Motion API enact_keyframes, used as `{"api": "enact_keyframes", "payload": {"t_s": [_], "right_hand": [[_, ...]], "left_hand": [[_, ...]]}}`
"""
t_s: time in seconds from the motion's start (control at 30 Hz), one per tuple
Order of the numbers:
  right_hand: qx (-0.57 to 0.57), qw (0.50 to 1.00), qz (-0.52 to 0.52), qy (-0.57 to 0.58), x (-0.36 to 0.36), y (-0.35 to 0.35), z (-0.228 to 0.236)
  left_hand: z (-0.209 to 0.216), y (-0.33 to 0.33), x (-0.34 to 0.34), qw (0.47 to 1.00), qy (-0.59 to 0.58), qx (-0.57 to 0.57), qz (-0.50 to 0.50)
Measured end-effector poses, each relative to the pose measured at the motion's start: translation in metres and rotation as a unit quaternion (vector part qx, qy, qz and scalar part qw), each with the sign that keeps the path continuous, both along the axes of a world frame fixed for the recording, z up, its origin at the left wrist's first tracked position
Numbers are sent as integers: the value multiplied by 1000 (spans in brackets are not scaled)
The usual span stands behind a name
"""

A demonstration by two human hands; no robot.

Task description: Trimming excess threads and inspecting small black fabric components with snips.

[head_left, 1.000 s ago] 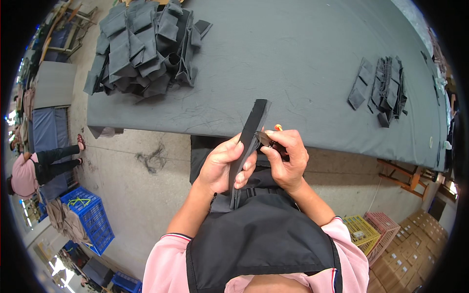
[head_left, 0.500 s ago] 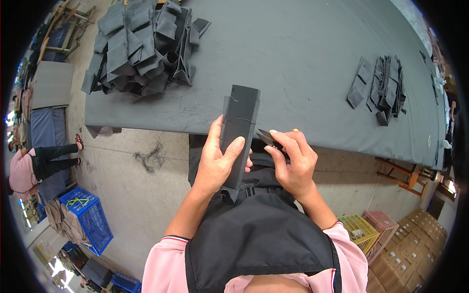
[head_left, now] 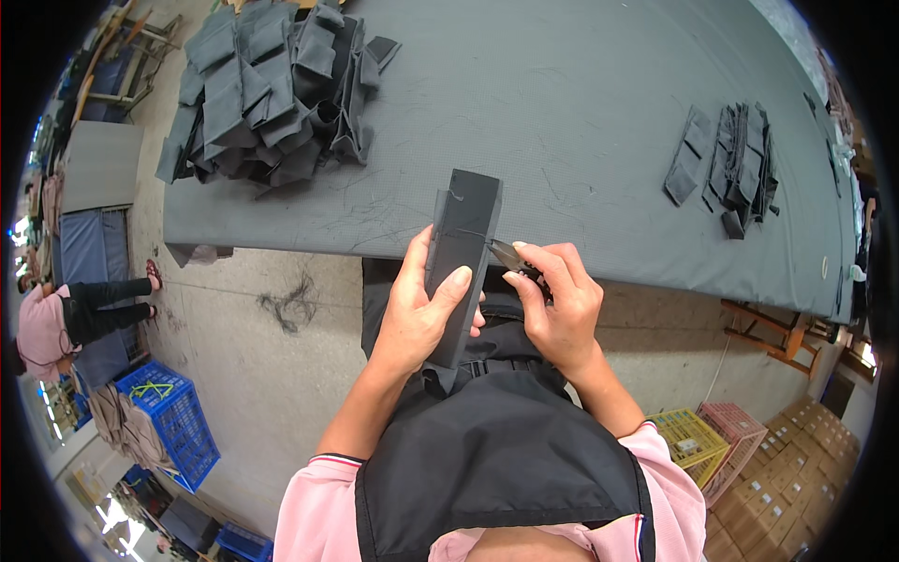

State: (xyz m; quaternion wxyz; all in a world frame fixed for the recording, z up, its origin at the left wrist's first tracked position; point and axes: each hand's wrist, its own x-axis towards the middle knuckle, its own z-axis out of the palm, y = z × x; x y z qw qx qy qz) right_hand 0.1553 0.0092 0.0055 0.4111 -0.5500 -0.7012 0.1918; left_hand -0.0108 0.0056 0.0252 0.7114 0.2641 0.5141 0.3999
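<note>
A long dark fabric piece (head_left: 461, 225) with loose threads lies across my left hand (head_left: 417, 314), thumb on top and fingers wrapped beneath. My right hand (head_left: 562, 304) pinches a small pair of dark thread snips (head_left: 513, 257). Their pointed tips reach the fabric's right edge, where a thread crosses it. Part of the snips is hidden by my fingers. Both hands are held just off the near edge of the table (head_left: 562, 140), over my black apron (head_left: 496, 440).
A heap of dark sewn pieces (head_left: 262, 94) covers the table's far left; a smaller stack (head_left: 744, 169) lies at the right. Thread scraps litter cloth and floor. A blue crate (head_left: 170, 421), yellow crate (head_left: 690, 438) and cartons (head_left: 796, 478) stand around. Another person (head_left: 66, 318) is at the left.
The snips have moved slightly left and up, so their tips now meet the fabric's edge and look closer together. The fabric piece has shifted slightly right.
</note>
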Motion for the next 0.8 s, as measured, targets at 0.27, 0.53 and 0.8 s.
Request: {"api": "enact_keyframes", "payload": {"t_s": [0.27, 0.53, 0.8], "right_hand": [[0, 1000, 13, 10, 2, 2, 0], [10, 999, 17, -35, 4, -6, 3], [-42, 999, 19, 24, 5, 0, 3]], "left_hand": [[0, -1, -1, 1000, 1, -9, 1], [-1, 0, 1, 1000, -3, 0, -6], [-2, 0, -5, 999, -34, -13, -20]]}}
